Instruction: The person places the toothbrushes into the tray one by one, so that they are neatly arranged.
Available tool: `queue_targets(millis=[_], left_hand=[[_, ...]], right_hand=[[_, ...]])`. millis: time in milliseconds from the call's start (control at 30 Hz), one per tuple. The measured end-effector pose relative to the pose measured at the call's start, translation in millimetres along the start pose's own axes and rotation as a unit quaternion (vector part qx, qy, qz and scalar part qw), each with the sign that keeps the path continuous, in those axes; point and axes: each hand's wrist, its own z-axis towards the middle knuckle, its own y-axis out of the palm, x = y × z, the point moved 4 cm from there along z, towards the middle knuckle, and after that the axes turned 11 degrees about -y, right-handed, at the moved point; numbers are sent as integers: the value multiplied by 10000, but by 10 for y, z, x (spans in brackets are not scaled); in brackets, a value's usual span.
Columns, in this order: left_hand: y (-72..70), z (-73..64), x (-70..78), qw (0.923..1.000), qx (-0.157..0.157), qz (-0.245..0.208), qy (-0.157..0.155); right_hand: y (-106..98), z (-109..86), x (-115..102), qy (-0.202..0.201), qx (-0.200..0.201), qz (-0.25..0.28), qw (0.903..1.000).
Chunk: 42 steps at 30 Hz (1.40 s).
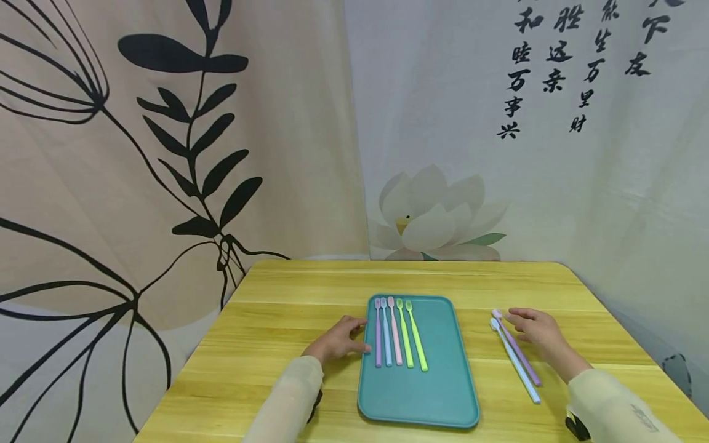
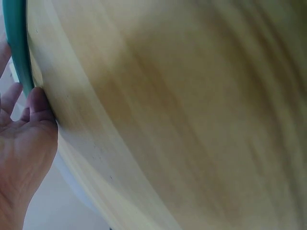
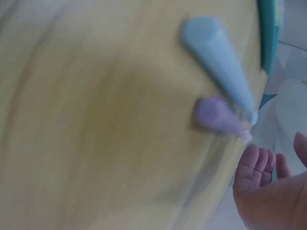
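Note:
A teal tray (image 1: pixel 418 394) lies on the table with several toothbrushes side by side in its upper left part: a purple toothbrush (image 1: pixel 378 335), a blue toothbrush (image 1: pixel 386 335), a pink toothbrush (image 1: pixel 395 335) and green toothbrushes (image 1: pixel 404 335). My left hand (image 1: pixel 339 340) touches the tray's left rim with thumb and fingertips spread apart. Right of the tray, a second blue toothbrush (image 1: pixel 516 363) and a second purple toothbrush (image 1: pixel 519 351) lie close together on the table. My right hand (image 1: pixel 538 334) hovers beside their heads, fingers loosely bent and holding nothing, as the right wrist view also shows.
The wooden table (image 1: pixel 288 307) bears the tray and both loose toothbrushes. Behind it hangs a printed curtain (image 1: pixel 299 154) with plant drawings, a lotus and writing, close to the far table edge.

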Motion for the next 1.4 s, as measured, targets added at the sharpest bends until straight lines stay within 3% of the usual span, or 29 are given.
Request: queue_targets(millis=[233,400,1033,1400], left_hand=[[11,14,-4,10000,39,68,-21],[4,18,0,9999,55,102,-4],[3,8,-4,9999,17,87,55],[-11,0,9,10000,4,40,18]], right_hand=[[-120,-14,201,127,-50,-44,9999],[-115,-16,288,10,-257,-85,9996],[-12,-11,324,31,-193,-425,9989],[25,-36,273,-280,-265,-874,9954]])
